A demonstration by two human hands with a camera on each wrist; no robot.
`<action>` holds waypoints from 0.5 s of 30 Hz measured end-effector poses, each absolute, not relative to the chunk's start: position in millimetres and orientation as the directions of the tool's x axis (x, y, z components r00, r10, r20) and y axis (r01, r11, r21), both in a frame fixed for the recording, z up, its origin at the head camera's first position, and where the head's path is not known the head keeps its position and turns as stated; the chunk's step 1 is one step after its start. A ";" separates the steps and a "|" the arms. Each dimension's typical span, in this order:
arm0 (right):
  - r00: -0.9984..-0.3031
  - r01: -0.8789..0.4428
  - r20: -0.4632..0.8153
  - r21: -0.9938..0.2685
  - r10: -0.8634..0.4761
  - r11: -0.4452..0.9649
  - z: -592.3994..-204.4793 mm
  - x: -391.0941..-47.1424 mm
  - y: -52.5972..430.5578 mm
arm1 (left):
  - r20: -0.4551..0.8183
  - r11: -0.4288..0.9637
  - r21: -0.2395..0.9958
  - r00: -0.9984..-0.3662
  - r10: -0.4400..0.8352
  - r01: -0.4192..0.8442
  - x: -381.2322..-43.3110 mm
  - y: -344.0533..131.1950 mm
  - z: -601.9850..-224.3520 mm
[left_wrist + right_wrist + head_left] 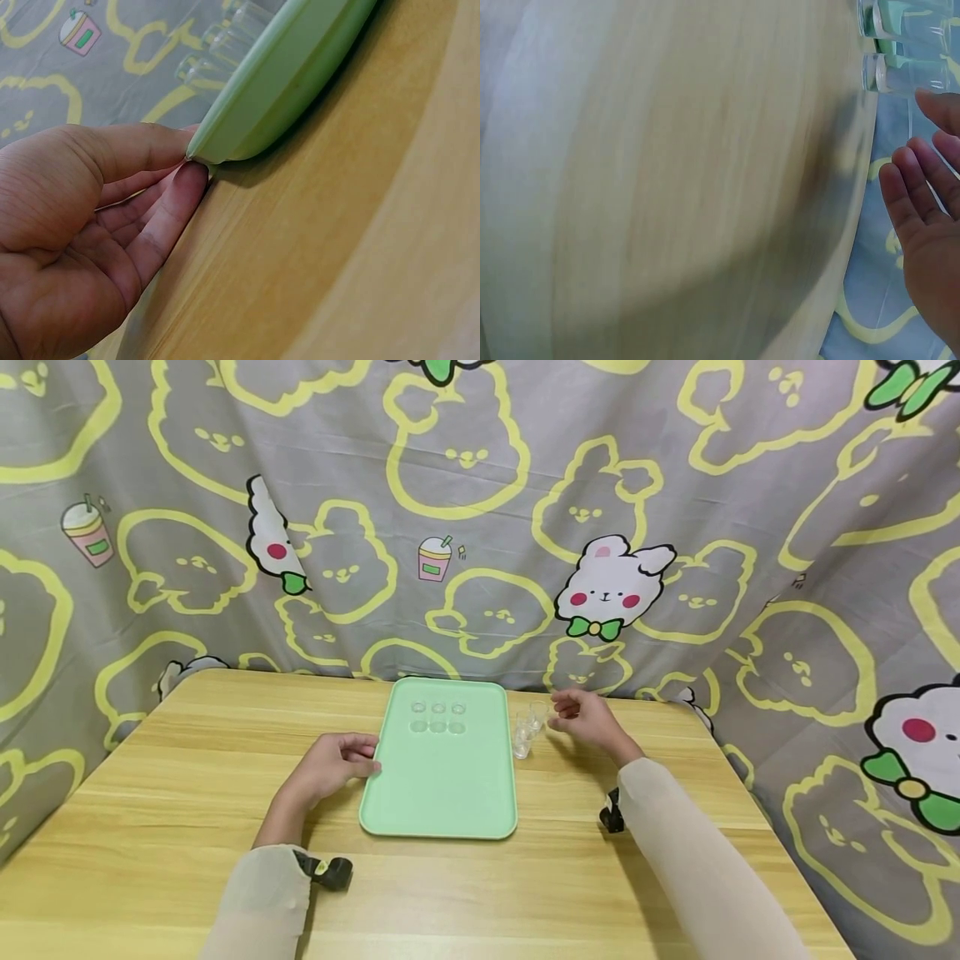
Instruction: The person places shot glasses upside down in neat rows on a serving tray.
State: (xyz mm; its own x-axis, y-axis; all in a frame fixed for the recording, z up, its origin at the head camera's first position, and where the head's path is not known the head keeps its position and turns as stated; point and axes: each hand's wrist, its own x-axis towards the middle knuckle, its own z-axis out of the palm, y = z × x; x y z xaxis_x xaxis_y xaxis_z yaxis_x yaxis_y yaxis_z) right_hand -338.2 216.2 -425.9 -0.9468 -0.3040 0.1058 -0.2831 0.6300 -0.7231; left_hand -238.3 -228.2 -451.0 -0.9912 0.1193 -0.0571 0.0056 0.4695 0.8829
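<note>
A: Nearest are two pale sleeves, the left sleeve (258, 897) and the right sleeve (697, 852), both cut off along the bottom of the head view.

B: And the hands beyond them?

A: The left hand (326, 768) has its thumb and fingers clamped on the left edge of the green tray (438, 789), which lies on the wooden tabletop (187, 777).

B: The right hand (588, 722)?

A: Just beside the loose glasses (522, 733), to the right of the tray. Its fingers are extended, the thumb apart from them. The right wrist view crops that hand, and I can't tell whether the thumb touches the closest glass.

B: How many stand there?

A: At least two; they're clear and overlap, so the count is hard to make out.

B: Easier on the tray?

A: Yes, three clear tray glasses (438, 718) in a row toward its far end. In the left wrist view the tray's raised rim hides their lower parts.

B: Behind everything?

A: A grey patterned curtain (465, 431), running out of view at the top.
</note>
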 end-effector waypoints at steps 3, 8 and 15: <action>-0.945 -0.281 0.101 -0.736 -0.310 0.616 -427.5 -338.3 213.5 | -0.056 0.471 0.882 -0.991 0.121 0.008 -238.7 -228.3 -450.5; -0.946 -0.267 0.079 -0.739 -0.313 0.619 -431.9 -339.4 208.7 | -0.055 0.467 0.884 -0.991 0.122 0.008 -238.7 -228.2 -450.2; -0.948 -0.276 0.096 -0.722 -0.303 0.635 -437.2 -341.2 200.2 | -0.059 0.467 0.884 -0.992 0.116 0.002 -238.1 -228.1 -449.9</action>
State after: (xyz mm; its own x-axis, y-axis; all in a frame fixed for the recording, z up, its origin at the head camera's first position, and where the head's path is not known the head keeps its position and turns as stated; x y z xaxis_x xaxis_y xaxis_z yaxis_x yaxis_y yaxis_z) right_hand -341.2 200.2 -437.2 -0.9482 -0.3031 0.0955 -0.2756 0.6347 -0.7219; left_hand -238.1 -228.1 -449.9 -0.9915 0.1158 -0.0588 0.0022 0.4675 0.8840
